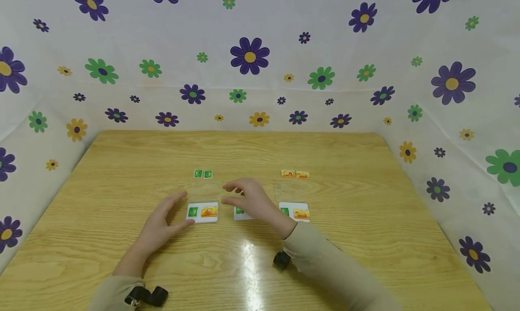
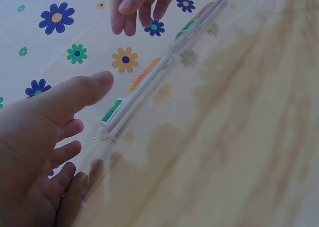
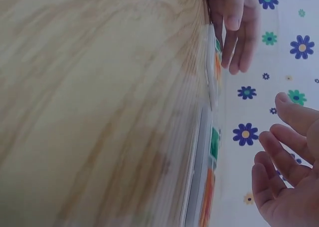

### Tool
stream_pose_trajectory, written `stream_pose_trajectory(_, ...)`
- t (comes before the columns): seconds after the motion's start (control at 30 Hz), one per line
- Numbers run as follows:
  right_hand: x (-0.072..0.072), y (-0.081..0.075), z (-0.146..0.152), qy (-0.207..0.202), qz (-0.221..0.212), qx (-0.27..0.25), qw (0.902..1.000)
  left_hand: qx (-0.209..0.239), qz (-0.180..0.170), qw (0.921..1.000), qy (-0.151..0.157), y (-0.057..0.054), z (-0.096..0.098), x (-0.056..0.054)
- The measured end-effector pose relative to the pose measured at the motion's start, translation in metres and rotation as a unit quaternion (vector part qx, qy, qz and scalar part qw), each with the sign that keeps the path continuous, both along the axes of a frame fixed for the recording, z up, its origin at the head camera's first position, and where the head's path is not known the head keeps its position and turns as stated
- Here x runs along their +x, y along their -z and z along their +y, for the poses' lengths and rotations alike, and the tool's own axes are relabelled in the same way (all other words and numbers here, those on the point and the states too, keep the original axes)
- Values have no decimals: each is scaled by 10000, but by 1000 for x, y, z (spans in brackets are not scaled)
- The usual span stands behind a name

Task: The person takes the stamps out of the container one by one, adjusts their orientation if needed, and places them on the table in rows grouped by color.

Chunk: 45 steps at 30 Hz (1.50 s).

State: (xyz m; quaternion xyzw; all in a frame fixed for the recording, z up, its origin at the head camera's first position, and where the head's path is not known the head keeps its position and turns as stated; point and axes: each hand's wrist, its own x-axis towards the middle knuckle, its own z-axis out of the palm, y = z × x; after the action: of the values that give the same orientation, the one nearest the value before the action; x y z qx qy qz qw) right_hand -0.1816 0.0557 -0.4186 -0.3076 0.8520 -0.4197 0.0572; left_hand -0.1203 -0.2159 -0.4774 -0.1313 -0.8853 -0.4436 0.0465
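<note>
Left card (image 1: 209,218): We take it as our landmark. It lies flat on the desk (image 1: 203,261), with a green square on its left part and an orange picture on its right part.
Left hand (image 1: 160,225): We see this hand just beside the left card, on the left side of it. The thumb and the fingers are well apart. The tip of the thumb is at the near left corner of the left card; if it touches there, we cannot tell.
Right hand (image 1: 257,199): We find it to the right of the left card, over the middle card (image 1: 244,215). The thumb and the forefinger are apart, with a gap between their tips.
Middle card: It lies to the right of the left card; the right hand hides a good part of it from us.
Right card (image 1: 301,215): It lies farther to the right of the left card, partly behind the right wrist.
Green pieces (image 1: 208,174): We count two, side by side, beyond the left card.
Orange pieces (image 1: 288,173): We count two, beyond the left card and well to its right.
</note>
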Motion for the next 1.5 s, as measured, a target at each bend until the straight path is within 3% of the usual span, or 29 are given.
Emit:
stream_pose_trajectory(0.23, -4, 2, -29, -243, 163, 262, 9992, -293, 148, 9993, 157, 5, -1, 0)
stream_pose_trajectory(0.43, -7, 7, -52, -223, 416, 787, 9958, -420, 277, 9984, 245, 7, -1, -2)
stream_pose_trajectory(0.7, -2, 7, -77, -4, 292, 1246, 9918, -388, 348, 9982, 301, 6, -1, 0)
stream_pose_trajectory(0.9, -1, 10, -87, 175, 610, 1850, 9807, -415, 388, 9979, 322, 8, -1, 0)
stream_pose_trajectory(1.17, 0, 9, -94, 320, 462, 2532, 9658, -439, 415, 9978, 290, 7, 0, -3)
stream_pose_trajectory(1.5, 1, 8, -97, 199, 566, 2615, 9633, -487, 333, 9980, 228, 6, -1, -1)
